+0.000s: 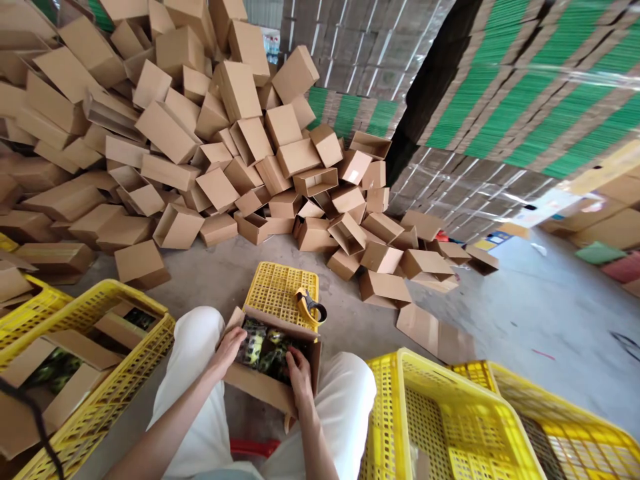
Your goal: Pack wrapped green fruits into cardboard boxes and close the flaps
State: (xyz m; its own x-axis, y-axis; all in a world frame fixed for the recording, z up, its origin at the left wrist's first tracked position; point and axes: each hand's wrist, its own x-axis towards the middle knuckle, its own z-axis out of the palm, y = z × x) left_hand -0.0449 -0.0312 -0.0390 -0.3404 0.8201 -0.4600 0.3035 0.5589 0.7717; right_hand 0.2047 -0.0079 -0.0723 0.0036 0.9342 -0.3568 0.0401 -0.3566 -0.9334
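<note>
An open cardboard box (pixel 265 390) sits between my knees, tilted slightly. Inside it lie several clear plastic packets (pixel 256 343) with green and black contents. My left hand (pixel 229 350) is closed at the box's left wall, its fingertips against the leftmost packet. Over the right part of the box, my right hand (pixel 300 379) has bent fingers closed on a dark packet; part of its grip is hidden. Just beyond the box, a tape dispenser (pixel 306 305) with a yellow body rests on an upturned yellow crate (pixel 273 283).
Yellow crates (pixel 145 357) with filled boxes stand at my left. More yellow crates (pixel 453 393) are at my right. A large heap of empty cardboard boxes (pixel 215 187) spreads ahead. Tall stacks of flattened cartons (pixel 525 87) rise behind. A flattened carton piece (pixel 435 333) lies on the floor.
</note>
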